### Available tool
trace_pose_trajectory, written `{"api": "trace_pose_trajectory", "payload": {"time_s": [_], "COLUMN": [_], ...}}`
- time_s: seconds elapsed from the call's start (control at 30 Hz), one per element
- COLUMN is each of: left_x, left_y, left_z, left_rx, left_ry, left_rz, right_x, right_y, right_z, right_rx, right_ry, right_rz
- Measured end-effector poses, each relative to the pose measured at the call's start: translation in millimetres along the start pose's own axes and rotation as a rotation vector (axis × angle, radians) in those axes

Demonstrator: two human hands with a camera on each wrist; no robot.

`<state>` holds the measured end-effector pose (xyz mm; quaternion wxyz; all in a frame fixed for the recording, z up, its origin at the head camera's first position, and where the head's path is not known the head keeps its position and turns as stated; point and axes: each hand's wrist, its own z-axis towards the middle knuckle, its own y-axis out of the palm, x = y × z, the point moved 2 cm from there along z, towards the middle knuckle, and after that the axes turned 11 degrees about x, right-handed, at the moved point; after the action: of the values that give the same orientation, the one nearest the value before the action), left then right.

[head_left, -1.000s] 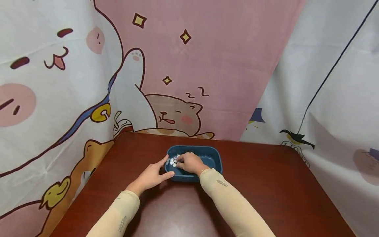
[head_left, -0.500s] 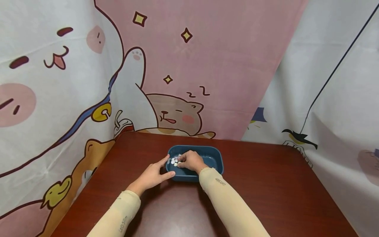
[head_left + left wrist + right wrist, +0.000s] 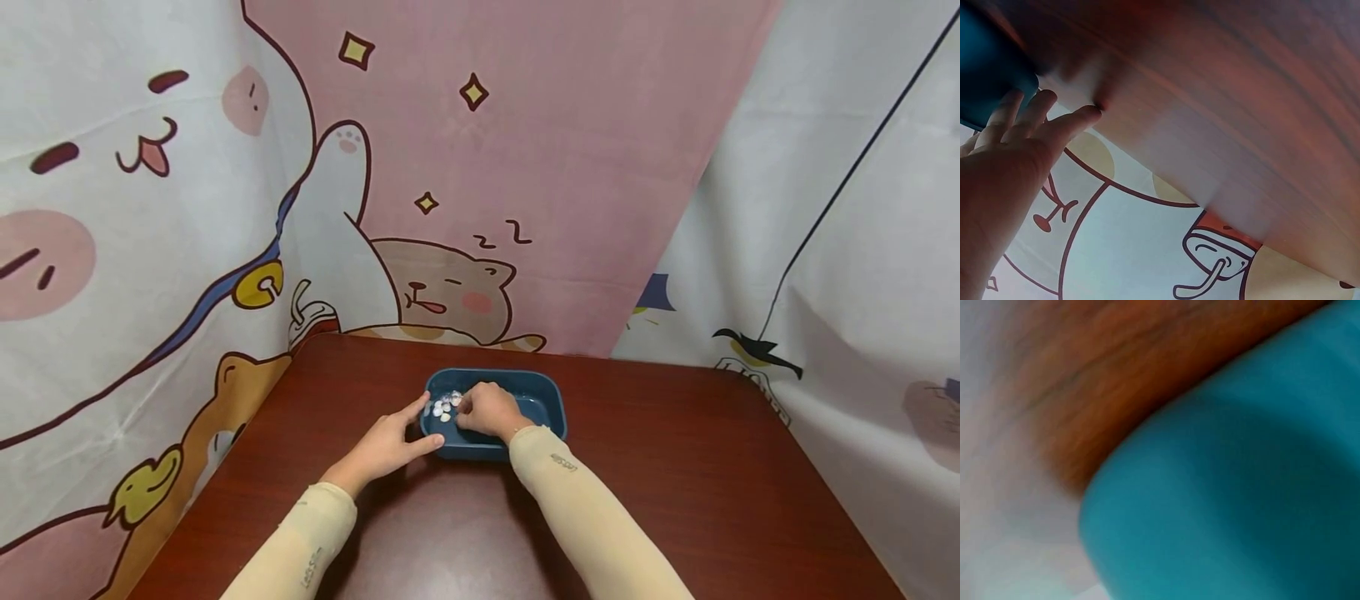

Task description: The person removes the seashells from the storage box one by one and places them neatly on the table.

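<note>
A dark blue, rounded rectangular tray (image 3: 536, 377) sits on the table. Several small, round, whitish shiny discs (image 3: 438, 410) lie inside at its left end. My left hand (image 3: 382, 446) spans that left end, thumb at the near rim and the other fingers extended along the side; the left wrist view has those fingers against the tray wall (image 3: 988, 69). My right hand (image 3: 489, 408) reaches into the tray with its fingers curled, fingertips just right of the discs. Whether it pinches a disc I cannot tell. Only the blurred tray (image 3: 1141, 525) and table show in the right wrist view.
The reddish-brown wooden table (image 3: 675, 467) extends around the tray. Behind it and on both sides hangs a cloth (image 3: 562, 208) printed with cartoon animals. Both forearms wear cream sleeves (image 3: 588, 508).
My right hand has drawn slightly right, away from the discs, and its fingers are more curled, so more of the discs show. The left hand stays at the tray's left end.
</note>
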<state>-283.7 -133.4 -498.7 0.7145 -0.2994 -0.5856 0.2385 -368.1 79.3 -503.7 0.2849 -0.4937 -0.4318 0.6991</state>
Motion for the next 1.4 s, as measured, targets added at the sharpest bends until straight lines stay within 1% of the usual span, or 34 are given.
{"api": "trace_pose_trajectory", "payload": {"time_s": [0.07,0.17,0.2,0.27,0.33,0.4,0.5,0.57,0.63,0.7,0.77,0.87,1.03,1.1,1.27,1.33,1.4], "left_x": [-0.2,0.1,0.7,1.8,2.8,3.5,3.9,3.0,1.3,-0.6,-2.3,-3.4,-3.6,-3.2,-2.2,-2.2,-2.6], "left_y": [1.0,1.5,1.1,0.4,-0.2,-0.4,0.4,0.8,0.9,0.9,0.9,1.0,-0.4,-0.2,1.6,1.7,1.4], "left_z": [-0.8,-1.1,-1.1,-0.9,-0.5,-0.1,1.2,1.6,1.6,1.3,1.2,1.7,3.5,3.6,1.7,0.8,0.3], "left_rx": [-0.002,0.001,0.002,0.010,0.016,0.019,0.019,0.015,0.011,0.006,0.001,-0.004,-0.002,-0.002,-0.010,-0.009,-0.007], "left_ry": [-0.010,-0.013,-0.017,-0.005,0.003,0.009,0.001,-0.006,-0.013,-0.016,-0.016,-0.010,-0.008,-0.007,-0.018,-0.031,-0.039], "left_rz": [0.005,0.006,0.005,0.013,0.017,0.023,0.009,-0.009,-0.019,-0.029,-0.031,-0.033,-0.053,-0.060,-0.063,-0.064,-0.062], "right_x": [5,12,15,22,33,49,83,109,133,154,170,182,181,179,178,178,179], "right_y": [-4,-20,-28,-48,-70,-92,-122,-136,-143,-143,-137,-123,-100,-94,-85,-83,-81], "right_z": [-2,-6,-8,-11,-17,-23,-34,-42,-51,-59,-65,-71,-72,-72,-70,-69,-68], "right_rx": [0.020,0.070,0.089,0.133,0.177,0.220,0.283,0.312,0.326,0.315,0.279,0.220,0.173,0.164,0.170,0.177,0.181], "right_ry": [-0.022,-0.043,-0.048,-0.058,-0.052,-0.023,0.047,0.108,0.158,0.200,0.228,0.242,0.200,0.201,0.224,0.211,0.220], "right_rz": [0.003,0.030,0.044,0.067,0.084,0.104,0.134,0.149,0.139,0.112,0.078,0.061,0.070,0.075,0.081,0.084,0.098]}}
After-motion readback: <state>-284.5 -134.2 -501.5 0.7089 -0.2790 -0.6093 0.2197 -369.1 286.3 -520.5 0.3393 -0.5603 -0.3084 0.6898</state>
